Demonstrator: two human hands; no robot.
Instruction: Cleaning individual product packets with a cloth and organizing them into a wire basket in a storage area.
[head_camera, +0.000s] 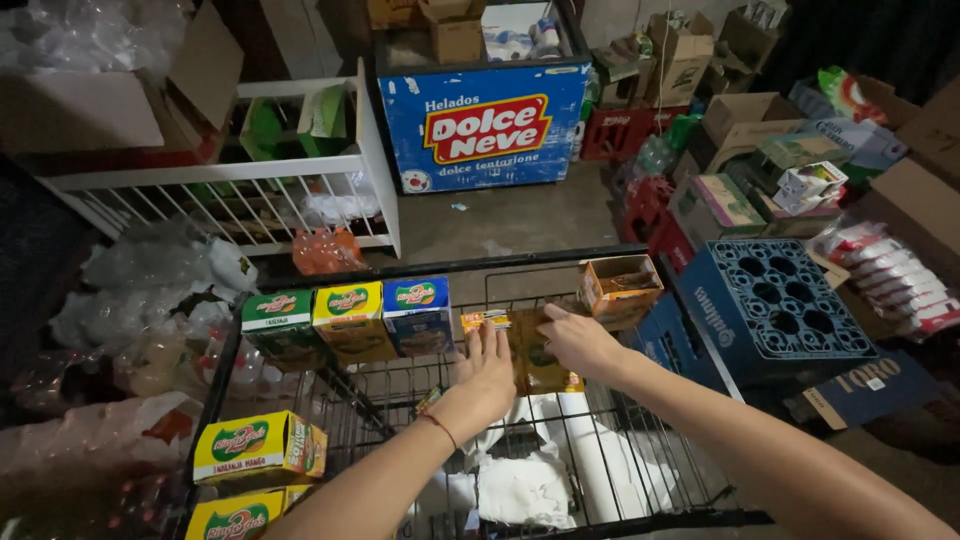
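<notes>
At frame centre, both hands lie flat and unclenched on a brown carton (540, 362): left hand (487, 368) beside it, right hand (577, 343) atop, its long axis upright.

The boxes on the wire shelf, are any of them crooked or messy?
Yes. Three boxes stand in a neat upright row, but the yellow box near the front left lies tipped on its side. The small brown carton at the back right sits open and askew. Both hands press on a flat orange box.
</notes>
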